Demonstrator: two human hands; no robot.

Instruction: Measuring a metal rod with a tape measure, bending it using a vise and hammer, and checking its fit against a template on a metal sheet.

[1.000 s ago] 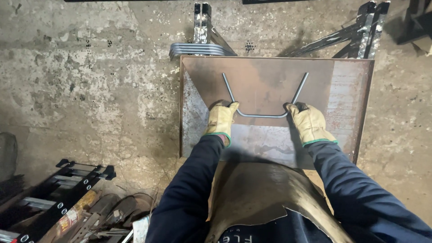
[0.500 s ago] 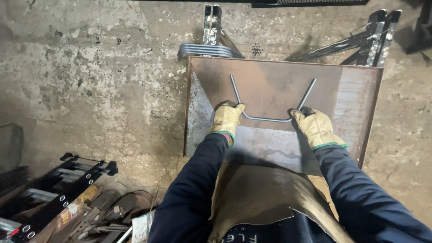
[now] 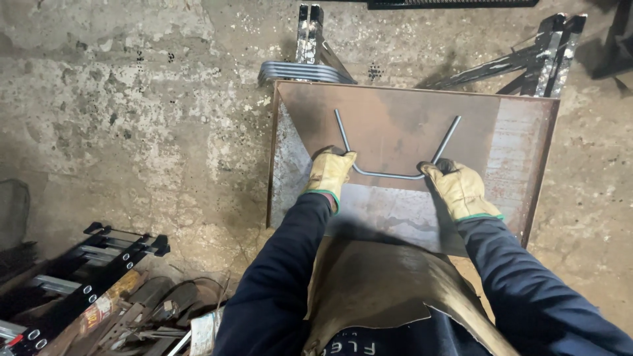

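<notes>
A thin steel rod (image 3: 390,175), bent into a wide U with both ends slanting up and outward, lies on a rusty steel plate (image 3: 514,145) that serves as a bench top. My left hand (image 3: 328,173), in a tan leather glove, grips the rod at its left bend. At the right bend my right hand (image 3: 459,188), gloved the same way, holds the rod. A brown leather apron (image 3: 376,283) hangs in front of me below the plate's near edge.
A stack of bent rods (image 3: 300,71) rests on a metal stand behind the plate. Dark steel trestle legs (image 3: 541,56) stand at the back right. Black metal frames and scrap (image 3: 86,290) lie on the concrete floor at lower left.
The view has shifted slightly, so the plate and rod sit a little lower and further right. Both hands keep the same hold on the rod's bends.
</notes>
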